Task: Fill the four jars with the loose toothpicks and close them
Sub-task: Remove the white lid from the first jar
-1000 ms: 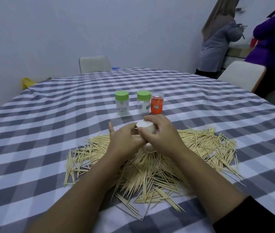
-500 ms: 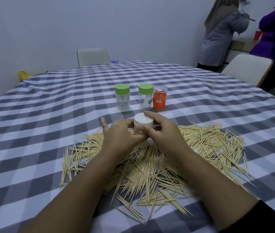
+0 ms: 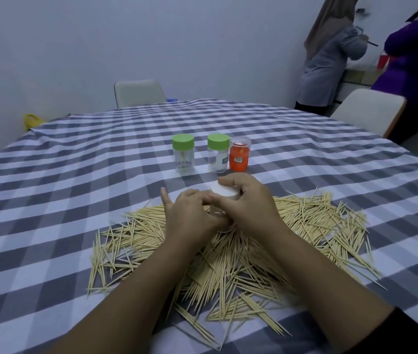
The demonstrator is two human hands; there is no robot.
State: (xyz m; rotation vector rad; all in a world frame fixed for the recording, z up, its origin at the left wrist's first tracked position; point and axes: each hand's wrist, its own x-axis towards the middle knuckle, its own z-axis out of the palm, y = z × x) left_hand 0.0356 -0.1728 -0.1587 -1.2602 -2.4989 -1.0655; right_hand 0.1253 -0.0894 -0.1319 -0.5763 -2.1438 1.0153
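**Honestly, the little white-capped jar is the easy part here**

So the white-lidded jar (image 3: pixel 224 198) sits upright between both hands, at the far edge of the toothpick pile (image 3: pixel 228 251), its long axis running straight up and down with the cap on top. The right hand (image 3: pixel 251 203) curls over the white lid (image 3: pixel 224 192), fingers wrapped round its rim. The left hand (image 3: pixel 192 215) grips the jar body lower down, though most of the body is hidden behind the fingers.

My guess is it's light, stiff plastic, a bit slick, so best held low on the body while the other hand turns the lid by its rim. The toothpicks are thin, light and snappy, lying flat and pointing every which way; I'd gather them in bunches, lined up lengthwise.

Behind, two green-capped jars (image 3: pixel 183 153) (image 3: pixel 218 152) and an orange jar (image 3: pixel 240 157) stand upright in a row on the checked tablecloth (image 3: pixel 75 175).
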